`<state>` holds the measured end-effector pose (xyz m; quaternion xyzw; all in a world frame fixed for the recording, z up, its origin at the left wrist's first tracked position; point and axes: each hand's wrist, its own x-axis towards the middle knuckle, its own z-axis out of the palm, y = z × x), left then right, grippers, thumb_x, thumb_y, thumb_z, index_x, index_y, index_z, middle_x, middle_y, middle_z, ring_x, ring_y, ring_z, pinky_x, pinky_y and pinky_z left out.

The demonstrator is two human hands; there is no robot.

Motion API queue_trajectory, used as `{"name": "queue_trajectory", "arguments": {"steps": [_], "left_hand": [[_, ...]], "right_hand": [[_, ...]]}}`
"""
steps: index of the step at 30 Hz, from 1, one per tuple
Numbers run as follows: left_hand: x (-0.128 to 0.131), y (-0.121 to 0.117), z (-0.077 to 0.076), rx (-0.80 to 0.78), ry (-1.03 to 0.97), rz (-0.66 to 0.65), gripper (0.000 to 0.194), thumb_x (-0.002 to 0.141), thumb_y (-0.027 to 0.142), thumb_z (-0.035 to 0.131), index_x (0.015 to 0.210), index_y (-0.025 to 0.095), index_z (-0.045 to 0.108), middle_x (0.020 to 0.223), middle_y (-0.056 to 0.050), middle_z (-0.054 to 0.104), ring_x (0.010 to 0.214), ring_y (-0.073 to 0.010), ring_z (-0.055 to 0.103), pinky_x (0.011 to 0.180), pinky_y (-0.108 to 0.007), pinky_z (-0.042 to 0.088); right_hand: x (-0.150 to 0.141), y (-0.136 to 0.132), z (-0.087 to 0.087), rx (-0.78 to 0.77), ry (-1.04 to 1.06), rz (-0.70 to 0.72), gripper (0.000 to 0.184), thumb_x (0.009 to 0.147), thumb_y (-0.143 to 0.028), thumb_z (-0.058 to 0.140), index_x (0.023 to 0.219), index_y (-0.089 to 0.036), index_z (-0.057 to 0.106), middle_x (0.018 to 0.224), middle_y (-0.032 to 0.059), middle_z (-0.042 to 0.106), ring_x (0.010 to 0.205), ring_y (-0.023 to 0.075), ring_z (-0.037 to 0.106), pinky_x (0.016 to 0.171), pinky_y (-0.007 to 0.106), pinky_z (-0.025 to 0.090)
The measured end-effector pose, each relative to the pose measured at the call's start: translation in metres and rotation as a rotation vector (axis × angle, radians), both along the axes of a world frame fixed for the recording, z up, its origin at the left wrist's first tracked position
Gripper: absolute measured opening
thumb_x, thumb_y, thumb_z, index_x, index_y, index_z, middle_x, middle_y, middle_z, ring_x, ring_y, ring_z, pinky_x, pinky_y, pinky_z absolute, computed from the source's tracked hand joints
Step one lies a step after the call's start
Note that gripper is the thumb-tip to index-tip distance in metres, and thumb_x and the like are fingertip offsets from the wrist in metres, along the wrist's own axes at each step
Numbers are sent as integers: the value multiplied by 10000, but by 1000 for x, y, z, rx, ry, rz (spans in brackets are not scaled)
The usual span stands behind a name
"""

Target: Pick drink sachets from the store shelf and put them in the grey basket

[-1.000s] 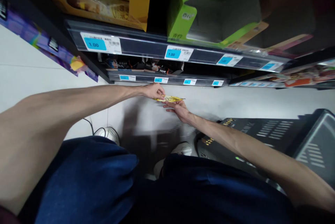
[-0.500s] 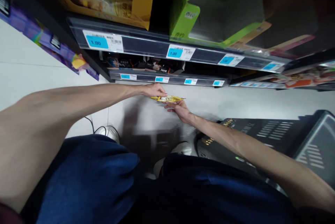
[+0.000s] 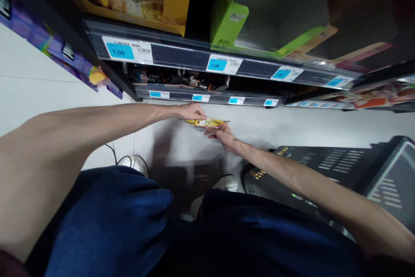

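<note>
Our left hand (image 3: pixel 192 112) touches the upper edge of the yellow packet (image 3: pixel 214 122), whether pinching we cannot tell; our right hand (image 3: pixel 223 135) grips it from below, over the floor (image 3: pixel 266 123); we judge this 2-handed handling, its next move calling for steadiness.

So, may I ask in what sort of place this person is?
Probably a shop, perhaps a supermarket aisle: price labels, two clearly reading 1.00, line a shelf edge, packets lie in an open yellow carton above it, and purple packaging shows at the left.
</note>
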<state>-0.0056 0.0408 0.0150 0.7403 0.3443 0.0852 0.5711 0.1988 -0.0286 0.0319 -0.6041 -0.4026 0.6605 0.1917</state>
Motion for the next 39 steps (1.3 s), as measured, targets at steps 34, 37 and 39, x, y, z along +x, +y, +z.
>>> {"name": "queue_trajectory", "arguments": {"steps": [34, 37, 39], "left_hand": [[7, -6, 6, 63, 29, -12, 517, 792, 618, 557, 638, 139, 678, 518, 1, 522, 498, -104, 424, 500, -238, 255], [8, -7, 7, 136, 43, -35, 489, 853, 565, 494, 707, 146, 700, 551, 3, 541, 530, -111, 449, 524, -234, 281], [9, -8, 8, 199, 42, -30, 421, 882, 494, 472, 849, 156, 720, 627, -3, 601, 582, -121, 493, 569, -229, 314]], "right_hand": [[-4, -5, 1, -52, 43, 68, 315, 674, -387, 782, 889, -163, 728, 1018, 108, 732, 696, 126, 637, 600, 225, 490], [-6, -4, 6, -66, 39, 98, 291, 702, -400, 763, 861, -158, 733, 999, 107, 736, 703, 128, 637, 617, 228, 497], [-5, -3, 8, -74, 34, 82, 268, 711, -394, 757, 827, -155, 725, 984, 101, 737, 699, 125, 636, 615, 223, 497]]}}
